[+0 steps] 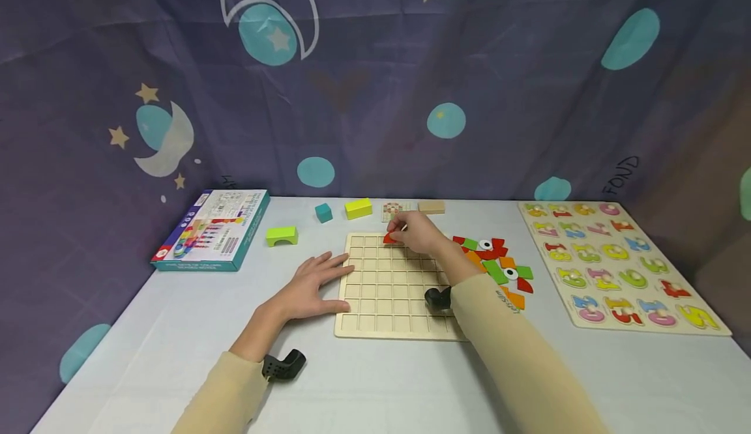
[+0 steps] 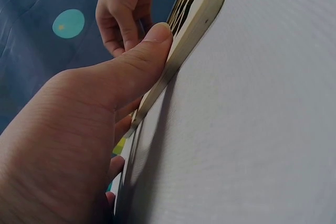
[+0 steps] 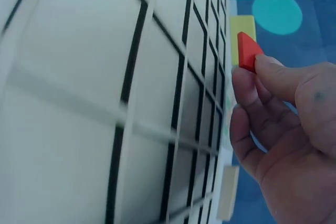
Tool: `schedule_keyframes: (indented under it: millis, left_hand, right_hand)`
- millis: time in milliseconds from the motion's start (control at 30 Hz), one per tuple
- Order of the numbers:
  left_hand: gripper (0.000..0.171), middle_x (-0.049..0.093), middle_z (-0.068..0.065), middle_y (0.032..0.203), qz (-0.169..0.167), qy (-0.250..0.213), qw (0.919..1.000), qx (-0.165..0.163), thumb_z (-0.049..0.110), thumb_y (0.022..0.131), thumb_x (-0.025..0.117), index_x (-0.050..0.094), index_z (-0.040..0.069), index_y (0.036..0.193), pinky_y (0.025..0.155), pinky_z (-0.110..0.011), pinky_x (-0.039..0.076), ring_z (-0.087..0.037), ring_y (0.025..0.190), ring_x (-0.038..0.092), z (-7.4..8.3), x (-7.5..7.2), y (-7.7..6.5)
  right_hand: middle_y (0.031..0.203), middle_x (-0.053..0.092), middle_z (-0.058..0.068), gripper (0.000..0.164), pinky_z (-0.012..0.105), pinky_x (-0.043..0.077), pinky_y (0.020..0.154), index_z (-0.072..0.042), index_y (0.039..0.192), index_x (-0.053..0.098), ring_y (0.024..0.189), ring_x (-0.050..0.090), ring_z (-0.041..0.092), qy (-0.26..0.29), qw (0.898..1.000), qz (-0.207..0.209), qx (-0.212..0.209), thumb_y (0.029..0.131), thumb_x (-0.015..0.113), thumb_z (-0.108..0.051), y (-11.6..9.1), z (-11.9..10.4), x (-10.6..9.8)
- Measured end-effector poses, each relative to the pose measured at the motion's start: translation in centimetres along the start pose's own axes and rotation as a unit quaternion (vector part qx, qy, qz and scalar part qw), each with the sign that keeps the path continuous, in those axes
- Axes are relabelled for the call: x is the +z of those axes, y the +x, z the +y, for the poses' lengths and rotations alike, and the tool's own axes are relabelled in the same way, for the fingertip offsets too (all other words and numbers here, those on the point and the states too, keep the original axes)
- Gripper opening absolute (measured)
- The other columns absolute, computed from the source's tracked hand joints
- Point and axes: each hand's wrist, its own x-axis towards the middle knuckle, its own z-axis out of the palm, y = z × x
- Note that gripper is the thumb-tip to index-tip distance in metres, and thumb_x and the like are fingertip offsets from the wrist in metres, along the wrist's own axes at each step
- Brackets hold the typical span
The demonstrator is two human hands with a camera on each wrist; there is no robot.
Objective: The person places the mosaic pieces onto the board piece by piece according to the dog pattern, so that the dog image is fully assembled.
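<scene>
A square wooden grid board point(image 1: 387, 290) lies on the white table. My right hand point(image 1: 415, 233) is over its far edge and pinches a small red piece point(image 3: 247, 51) between thumb and fingertips. In the right wrist view the piece has a slanted or curved side; its full outline is partly covered by the thumb. My left hand point(image 1: 313, 287) rests at the board's left edge with fingers spread, and its thumb point(image 2: 152, 38) touches the rim. Right of the board, partly behind my right forearm, lies a cluster of red, green and orange pieces point(image 1: 495, 271), some with eye prints.
Along the back stand a teal cube point(image 1: 323, 212), a yellow block point(image 1: 358, 209), a small patterned card point(image 1: 392, 210) and a wooden block point(image 1: 431, 207). A green arch point(image 1: 282, 236) and a boxed toy point(image 1: 214, 229) are at left. A number puzzle board point(image 1: 622, 264) lies at right.
</scene>
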Motion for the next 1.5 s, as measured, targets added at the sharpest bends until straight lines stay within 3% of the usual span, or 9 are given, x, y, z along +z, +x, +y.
schedule_keyframes:
  millis: [333,767,1033,1133,1233,1333,1500]
  left_hand:
    - [0.078,0.035,-0.001,0.161,0.0,-0.008,1.0,-0.004,0.054,0.083,0.077,0.054,0.018,0.149,0.12,-0.057,0.006,-0.035,0.151,0.016,0.1,0.1,0.1]
    - [0.079,0.035,-0.001,0.161,0.0,-0.007,1.0,-0.006,0.055,0.083,0.077,0.054,0.018,0.148,0.12,-0.057,0.007,-0.034,0.151,0.016,0.1,0.2,0.1]
    - [0.078,0.036,-0.001,0.161,0.008,-0.015,0.9998,-0.003,0.054,0.082,0.079,0.055,0.018,0.148,0.12,-0.057,0.007,-0.035,0.151,0.017,0.1,0.0,0.0]
    - [0.078,0.036,-0.001,0.161,0.009,-0.016,0.9998,-0.001,0.053,0.082,0.079,0.055,0.017,0.148,0.12,-0.057,0.007,-0.035,0.151,0.017,0.0,0.0,0.0]
    - [0.078,0.036,-0.001,0.161,0.007,-0.015,0.9999,0.0,0.053,0.082,0.079,0.055,0.017,0.148,0.12,-0.057,0.007,-0.035,0.151,0.017,-0.1,-0.1,0.0]
    - [0.078,0.036,-0.002,0.161,0.007,-0.014,0.9999,0.0,0.053,0.082,0.079,0.055,0.017,0.148,0.12,-0.058,0.008,-0.035,0.151,0.017,-0.1,-0.1,-0.1]
    - [0.078,0.036,-0.003,0.161,0.008,-0.016,0.9998,-0.001,0.052,0.082,0.079,0.056,0.017,0.147,0.12,-0.058,0.008,-0.036,0.151,0.017,-0.1,-0.1,-0.1]
  right_hand:
    - [0.092,0.064,0.007,0.004,0.029,0.048,0.069,-0.001,0.101,0.068,0.08,0.058,0.02,-0.03,0.999,0.024,-0.018,0.097,0.067,-0.004,1.4,-0.8,2.3]
    - [0.091,0.066,0.006,0.004,0.033,0.051,0.077,-0.002,0.099,0.071,0.084,0.058,0.02,-0.053,0.998,0.033,-0.017,0.097,0.068,-0.004,1.9,-0.9,3.2]
    - [0.095,0.067,0.004,0.007,0.034,0.052,0.078,-0.007,0.101,0.073,0.084,0.06,0.02,-0.082,0.996,0.018,-0.008,0.098,0.067,-0.008,2.2,-1.2,3.6]
    - [0.094,0.07,0.004,0.008,0.036,0.053,0.082,-0.007,0.098,0.074,0.086,0.062,0.02,-0.093,0.995,0.015,-0.017,0.098,0.066,-0.006,2.2,-1.3,3.6]
    - [0.094,0.071,0.003,0.01,0.039,0.048,0.098,-0.007,0.097,0.076,0.093,0.063,0.022,-0.102,0.994,0.012,-0.029,0.097,0.066,-0.004,2.2,-1.4,3.6]
    - [0.098,0.071,0.004,0.01,0.041,0.044,0.104,-0.007,0.1,0.076,0.1,0.062,0.024,-0.108,0.994,0.005,-0.033,0.097,0.067,-0.004,2.2,-1.5,3.6]
    - [0.104,0.068,0.005,0.013,0.039,0.049,0.095,-0.007,0.106,0.076,0.104,0.06,0.025,-0.117,0.993,-0.008,-0.03,0.098,0.067,-0.006,2.0,-1.6,3.5]
